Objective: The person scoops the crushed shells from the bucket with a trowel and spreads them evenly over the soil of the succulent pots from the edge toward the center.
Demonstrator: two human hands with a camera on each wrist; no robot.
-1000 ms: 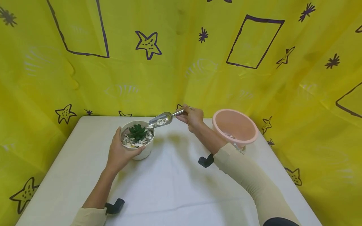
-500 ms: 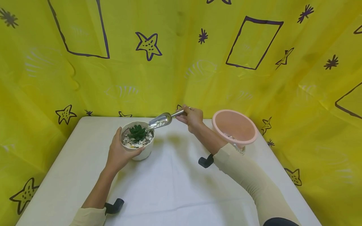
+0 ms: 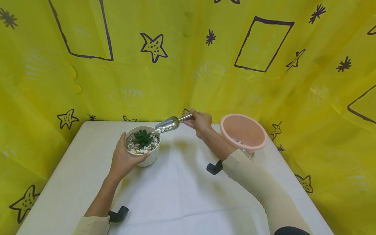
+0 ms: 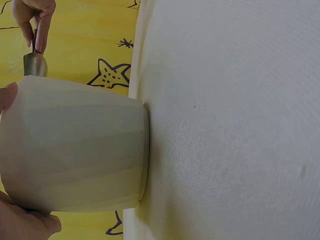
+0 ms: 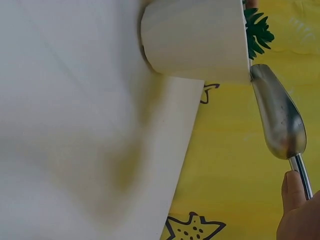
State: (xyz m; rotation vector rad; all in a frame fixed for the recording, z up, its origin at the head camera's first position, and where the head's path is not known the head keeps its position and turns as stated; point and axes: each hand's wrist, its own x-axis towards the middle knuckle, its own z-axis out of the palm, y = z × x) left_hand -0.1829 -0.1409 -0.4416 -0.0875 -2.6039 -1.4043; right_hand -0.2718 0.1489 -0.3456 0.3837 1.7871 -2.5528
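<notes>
A white pot (image 4: 80,145) stands upright on the table, with a green succulent (image 3: 143,137) set among pale pebbles (image 3: 135,148). My left hand (image 3: 124,159) grips the pot from its left side, thumb along the front and fingers round the back rim. In my right hand (image 3: 200,124) I hold the handle of a metal scoop (image 3: 167,125) with some pebbles in it. The scoop tilts down to the left, its lip right at the pot's right rim, as the right wrist view also shows beside the scoop's bowl (image 5: 280,115).
A pink basin (image 3: 243,130) with a few pebbles at its bottom stands at the back right, beyond my right forearm. The table (image 3: 176,195) has a white cover. A yellow patterned curtain (image 3: 176,81) hangs behind its far edge.
The scoop has tipped over a little, so fewer of the pebbles in it show. My left hand and the pot have stayed in place.
</notes>
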